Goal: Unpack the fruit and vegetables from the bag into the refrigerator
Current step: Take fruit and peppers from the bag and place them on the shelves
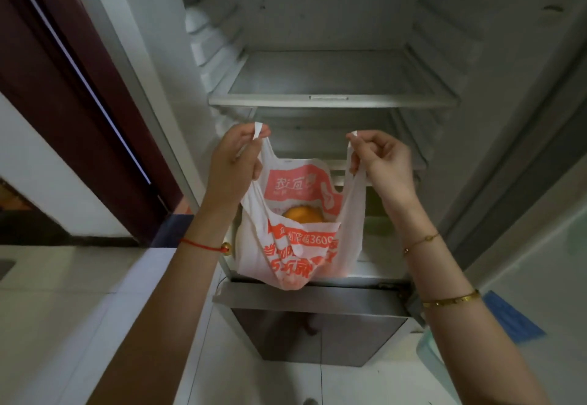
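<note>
A white plastic bag (295,245) with orange-red print hangs in front of the open refrigerator. My left hand (236,163) pinches its left handle and my right hand (382,163) pinches its right handle, pulling the mouth apart. Inside the bag an orange fruit (303,215) shows; anything below it is hidden by the plastic. The refrigerator's glass shelf (333,99) is bare, and a lower shelf sits behind the bag.
The refrigerator's left side wall (152,64) and a dark red door frame (63,80) stand at the left. A closed lower compartment (317,325) lies under the bag. The open door's edge (524,156) is at the right, with a blue object (511,319) on the floor.
</note>
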{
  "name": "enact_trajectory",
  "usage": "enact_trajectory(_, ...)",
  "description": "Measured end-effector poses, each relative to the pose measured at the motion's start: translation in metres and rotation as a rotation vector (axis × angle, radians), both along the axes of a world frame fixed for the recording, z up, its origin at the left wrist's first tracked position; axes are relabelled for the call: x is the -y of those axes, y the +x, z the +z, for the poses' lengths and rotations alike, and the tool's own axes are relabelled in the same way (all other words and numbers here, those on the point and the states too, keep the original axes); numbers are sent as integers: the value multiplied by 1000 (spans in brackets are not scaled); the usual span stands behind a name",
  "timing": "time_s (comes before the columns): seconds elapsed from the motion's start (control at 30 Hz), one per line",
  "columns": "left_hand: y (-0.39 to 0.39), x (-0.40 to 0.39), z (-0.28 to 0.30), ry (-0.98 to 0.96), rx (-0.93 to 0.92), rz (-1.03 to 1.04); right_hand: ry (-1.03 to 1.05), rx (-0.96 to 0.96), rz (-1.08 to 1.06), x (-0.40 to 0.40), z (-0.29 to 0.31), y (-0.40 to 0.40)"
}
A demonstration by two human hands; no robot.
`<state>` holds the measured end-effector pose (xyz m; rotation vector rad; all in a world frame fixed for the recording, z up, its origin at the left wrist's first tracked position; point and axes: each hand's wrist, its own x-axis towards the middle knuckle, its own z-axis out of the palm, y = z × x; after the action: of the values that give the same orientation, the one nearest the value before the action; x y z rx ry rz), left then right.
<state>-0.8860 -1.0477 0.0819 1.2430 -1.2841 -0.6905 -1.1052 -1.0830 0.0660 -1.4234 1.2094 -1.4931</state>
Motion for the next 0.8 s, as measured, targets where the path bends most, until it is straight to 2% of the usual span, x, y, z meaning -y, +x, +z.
enact_trajectory(0.2,-2,-12,-24,67,-2,38,79,-12,53,-9,-23,-7)
enact_trajectory(0.4,2,-35,-46,190,-7,26,199,-94,-10,-27,-40,-21)
enact_trajectory(0.63,5,-66,-68,255,84,-36,288,-368,-29,-41,-71,-26)
enact_trajectory(0.8,7,-78,-84,272,125,-43,238,-647,-132,-53,-81,-25)
